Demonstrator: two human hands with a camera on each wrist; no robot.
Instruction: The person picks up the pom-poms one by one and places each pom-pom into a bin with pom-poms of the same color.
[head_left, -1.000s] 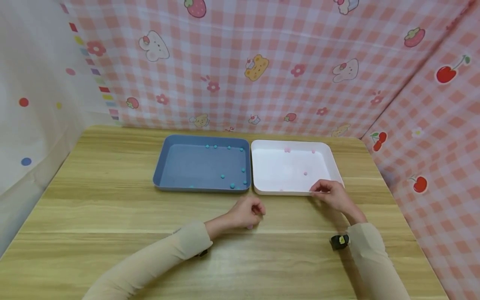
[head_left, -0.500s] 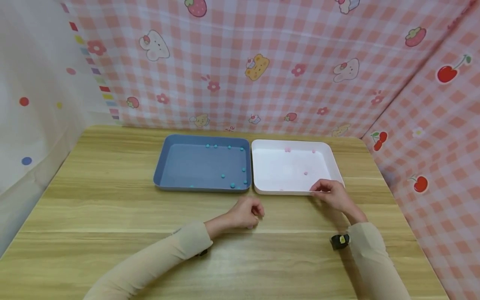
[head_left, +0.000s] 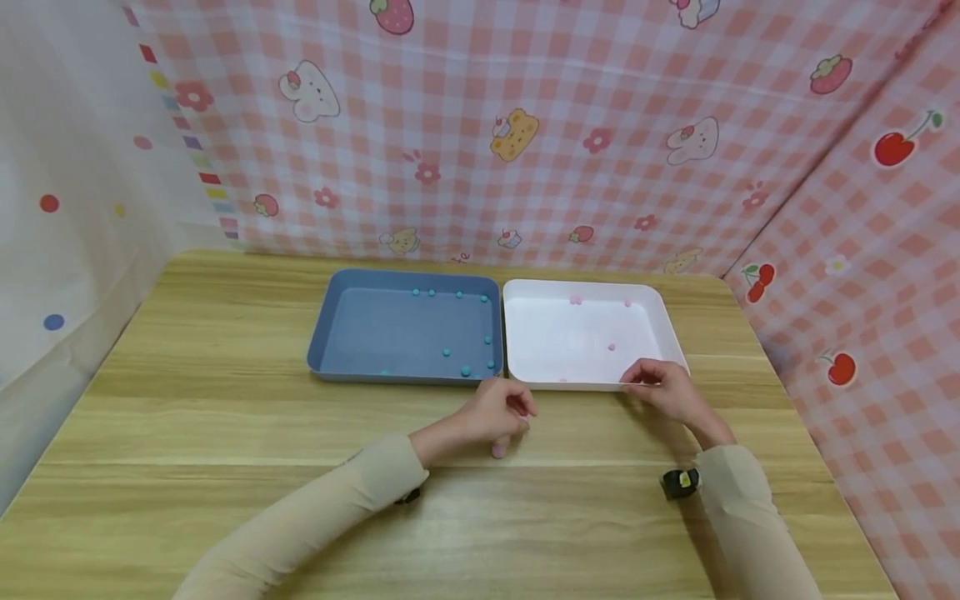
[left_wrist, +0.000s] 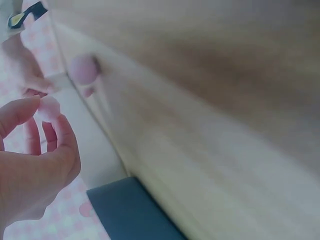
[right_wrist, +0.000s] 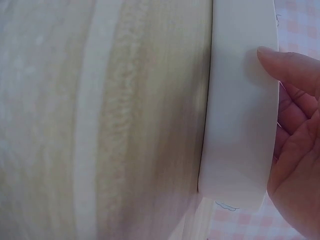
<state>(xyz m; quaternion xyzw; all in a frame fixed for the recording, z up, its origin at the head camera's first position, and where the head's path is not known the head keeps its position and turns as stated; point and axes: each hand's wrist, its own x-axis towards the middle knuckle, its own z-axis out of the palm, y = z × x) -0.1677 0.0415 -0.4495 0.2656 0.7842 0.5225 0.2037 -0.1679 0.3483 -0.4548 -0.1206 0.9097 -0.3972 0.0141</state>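
Left hand (head_left: 491, 414) pinched small pale pink ball (left_wrist: 49, 107) between thumb and fingertips, lifted clear of wooden table (head_left: 225, 433). Second pink ball (head_left: 498, 450) lay below. Right hand (head_left: 663, 390) gripped white plastic tray (head_left: 517, 333) rim, probably steadying it.

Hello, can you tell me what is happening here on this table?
A person sits at a wooden table with a blue tray and a white tray side by side. The left hand pinches a small pink ball just in front of the trays, and another pink ball lies on the table beneath it. The right hand holds the white tray's near corner. Small blue balls lie in the blue tray; a few pink ones lie in the white.
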